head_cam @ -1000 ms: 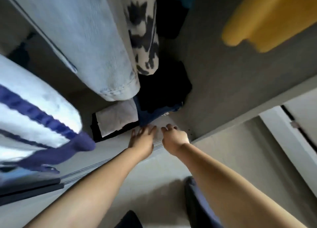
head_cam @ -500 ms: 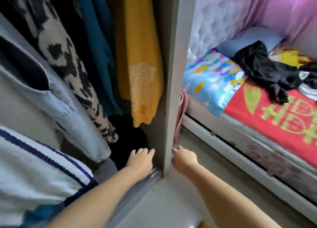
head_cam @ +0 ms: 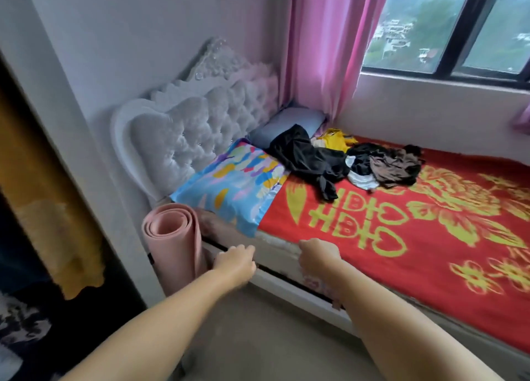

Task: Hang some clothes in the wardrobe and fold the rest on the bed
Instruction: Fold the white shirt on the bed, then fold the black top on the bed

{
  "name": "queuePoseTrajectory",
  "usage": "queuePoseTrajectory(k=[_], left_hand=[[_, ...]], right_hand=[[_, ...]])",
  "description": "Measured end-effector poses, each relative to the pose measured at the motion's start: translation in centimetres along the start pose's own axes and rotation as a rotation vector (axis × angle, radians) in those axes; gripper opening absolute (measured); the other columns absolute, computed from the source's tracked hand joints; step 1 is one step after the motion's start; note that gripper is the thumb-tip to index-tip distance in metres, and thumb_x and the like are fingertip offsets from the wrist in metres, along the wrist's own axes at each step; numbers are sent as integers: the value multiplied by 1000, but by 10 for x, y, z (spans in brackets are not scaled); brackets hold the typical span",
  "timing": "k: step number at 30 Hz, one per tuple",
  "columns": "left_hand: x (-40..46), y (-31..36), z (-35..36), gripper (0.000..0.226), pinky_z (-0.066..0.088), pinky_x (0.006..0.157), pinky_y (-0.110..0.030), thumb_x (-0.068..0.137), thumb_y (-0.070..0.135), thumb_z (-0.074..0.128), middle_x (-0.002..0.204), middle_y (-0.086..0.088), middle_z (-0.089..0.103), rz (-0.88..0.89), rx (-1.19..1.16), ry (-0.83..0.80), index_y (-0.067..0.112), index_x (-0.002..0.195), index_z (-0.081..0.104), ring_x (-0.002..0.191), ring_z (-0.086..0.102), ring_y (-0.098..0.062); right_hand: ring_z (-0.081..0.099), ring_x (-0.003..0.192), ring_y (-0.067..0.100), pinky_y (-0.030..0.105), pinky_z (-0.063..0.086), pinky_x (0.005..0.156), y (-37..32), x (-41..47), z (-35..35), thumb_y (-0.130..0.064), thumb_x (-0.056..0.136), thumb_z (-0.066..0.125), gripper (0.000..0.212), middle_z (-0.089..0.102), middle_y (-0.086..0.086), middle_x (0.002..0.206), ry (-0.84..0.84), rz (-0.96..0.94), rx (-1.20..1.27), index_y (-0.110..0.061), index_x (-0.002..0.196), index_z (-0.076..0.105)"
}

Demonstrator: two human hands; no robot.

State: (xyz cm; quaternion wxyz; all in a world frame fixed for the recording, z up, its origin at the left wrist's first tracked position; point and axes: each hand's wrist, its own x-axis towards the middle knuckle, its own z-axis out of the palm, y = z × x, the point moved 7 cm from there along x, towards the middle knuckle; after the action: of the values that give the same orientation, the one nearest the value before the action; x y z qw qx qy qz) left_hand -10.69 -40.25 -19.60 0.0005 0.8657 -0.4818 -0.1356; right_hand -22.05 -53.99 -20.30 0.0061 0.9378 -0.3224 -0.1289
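**Empty hands reaching toward the pile on the bed**

Both arms stretched forward over the floor toward the bed (head_cam: 289, 255). The left hand (head_cam: 235, 261) and the right hand (head_cam: 319, 255) each hung with fingers loosely curled, and neither held anything. The clothes to be sorted lay in a heap (head_cam: 341, 158) near the head of the red blanket (head_cam: 415, 237), well beyond the hands: a black garment (head_cam: 304, 158), a brown one (head_cam: 394, 166), something yellow (head_cam: 335, 139) behind. At the left edge, a yellow garment (head_cam: 37, 205) hung in the wardrobe. The sensible move seemed to be lifting one piece clear of the tangle, taking the topmost first, and shaking it out flat before deciding whether to hang or fold.
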Motion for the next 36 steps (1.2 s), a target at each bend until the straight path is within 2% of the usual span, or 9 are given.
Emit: queuePoseTrajectory(k=[3,6,12,16,18,20,26,33,36], left_hand=[[24,66,-15,34,39,93,-40,97,26,38,130,-11,51,71,-27,32,14,128,45,122,47,-30],[42,125,-24,41,41,96,-42,98,26,37,135,-10,48,150,-7,24,13,136,41,124,45,-31],[85,216,-36,44,46,94,-44,100,28,36,138,-9,49,250,-73,0,12,142,38,121,50,-29],[115,258,-23,41,50,86,-44,101,28,37,133,-9,51,330,-15,-33,12,139,40,115,53,-29],[137,276,-16,40,50,75,-40,101,28,37,129,-8,53,377,12,-42,13,138,41,109,54,-27],[162,287,-8,39,49,70,-37,101,29,37,128,-7,53,403,11,-53,14,137,42,105,55,-25],[260,292,3,43,54,77,-40,101,28,37,133,-6,53,412,-66,-115,14,141,39,102,58,-24],[387,263,14,38,47,66,-35,98,24,36,122,-7,58,307,-71,-243,13,133,46,88,58,-22],[414,254,34,41,46,65,-34,99,25,36,120,-7,57,276,-53,-304,15,139,40,89,57,-23]], right_hand=[[62,102,25,33,44,62,77,-12,-8,-14,98,38,28,61,5,118,15,117,49,-12,122,54],[59,86,24,28,40,53,136,-26,-9,-12,97,38,24,63,5,108,-6,201,96,-13,111,57],[61,94,25,31,43,60,227,-49,-2,-14,98,36,22,61,3,107,-19,304,117,-14,107,56],[62,92,25,32,47,61,267,-47,4,-11,98,37,26,63,4,109,-53,355,90,-13,110,59],[62,91,25,32,46,60,286,-35,6,-11,97,38,24,63,3,107,-66,375,84,-12,107,60],[60,87,24,32,44,58,303,-18,12,-12,98,40,21,63,2,105,-75,392,78,-11,105,60],[52,75,22,31,41,55,351,55,23,-10,98,37,22,54,0,87,-131,440,75,-12,99,59],[52,77,23,30,42,56,387,154,37,-12,98,36,21,55,1,90,-207,456,166,-14,82,50],[53,79,23,32,47,64,390,181,62,-15,97,37,18,58,4,94,-289,423,183,-14,87,52]])
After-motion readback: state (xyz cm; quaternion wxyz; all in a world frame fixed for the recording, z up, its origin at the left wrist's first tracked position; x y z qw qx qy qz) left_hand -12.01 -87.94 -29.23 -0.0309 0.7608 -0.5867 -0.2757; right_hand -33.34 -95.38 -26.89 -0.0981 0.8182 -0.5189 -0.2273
